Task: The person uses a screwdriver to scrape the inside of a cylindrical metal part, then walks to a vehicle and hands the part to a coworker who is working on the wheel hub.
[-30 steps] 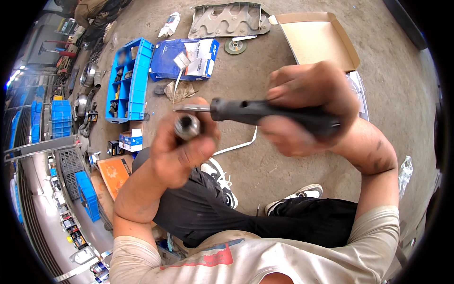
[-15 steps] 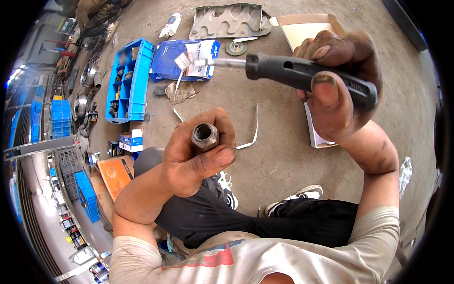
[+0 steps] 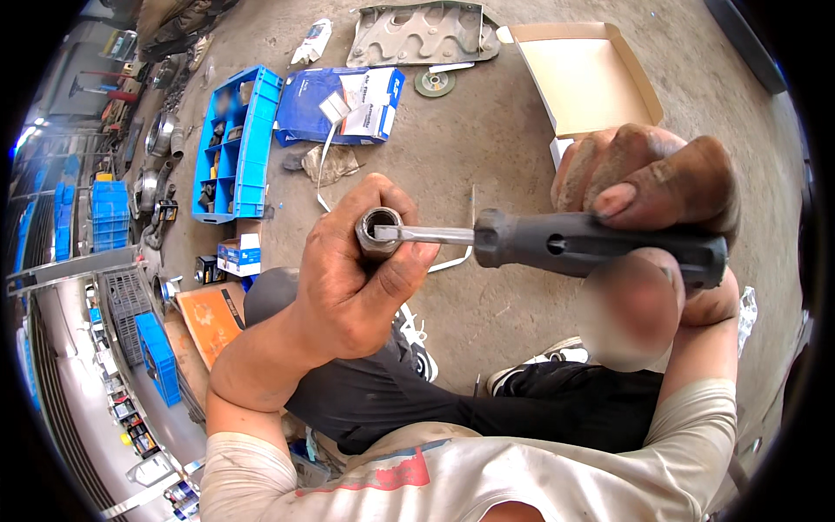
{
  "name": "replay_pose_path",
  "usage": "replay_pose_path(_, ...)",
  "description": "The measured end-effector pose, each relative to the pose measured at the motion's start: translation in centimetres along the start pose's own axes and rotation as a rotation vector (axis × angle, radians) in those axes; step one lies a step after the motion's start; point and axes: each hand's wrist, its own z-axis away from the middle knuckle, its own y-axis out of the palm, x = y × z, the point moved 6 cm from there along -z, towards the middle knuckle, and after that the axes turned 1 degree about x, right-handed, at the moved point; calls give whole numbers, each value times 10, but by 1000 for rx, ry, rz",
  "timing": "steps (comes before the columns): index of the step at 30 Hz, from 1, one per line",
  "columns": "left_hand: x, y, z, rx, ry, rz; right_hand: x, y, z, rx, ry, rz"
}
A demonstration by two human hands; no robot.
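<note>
The right thumb [image 3: 628, 313] was blurred. The left hand [image 3: 352, 283] covered much of the metal tube [image 3: 376, 250]. The far-right dark object [image 3: 750, 43] was cut off.

Concrete floor [image 3: 513, 165], grey-brown and dusty, served as the surface. On it, a blue divided parts bin [image 3: 253, 165] lay left of a blue-and-white carton [image 3: 304, 100], crumpled brown wrapping [image 3: 335, 165] near both. Farther out: stamped metal plate [image 3: 416, 35], abrasive disc [image 3: 435, 83] just beside it, white packet [image 3: 311, 42] leftward. Open cardboard box [image 3: 591, 83] sat right; clear plastic [image 3: 746, 315] lay at far right.
</note>
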Motion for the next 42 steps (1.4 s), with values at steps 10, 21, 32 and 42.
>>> replay_pose_path(10,-4,-1,4,-64,-10,57,-4,8,1,-19,-155,15)
replay_pose_path(21,3,2,6,148,-100,291,-10,8,4,-171,-245,-20)
replay_pose_path(32,-7,21,9,317,-274,538,-12,0,4,-363,-477,1)
replay_pose_path(42,1,16,4,198,-260,528,-19,0,13,-355,441,-254)
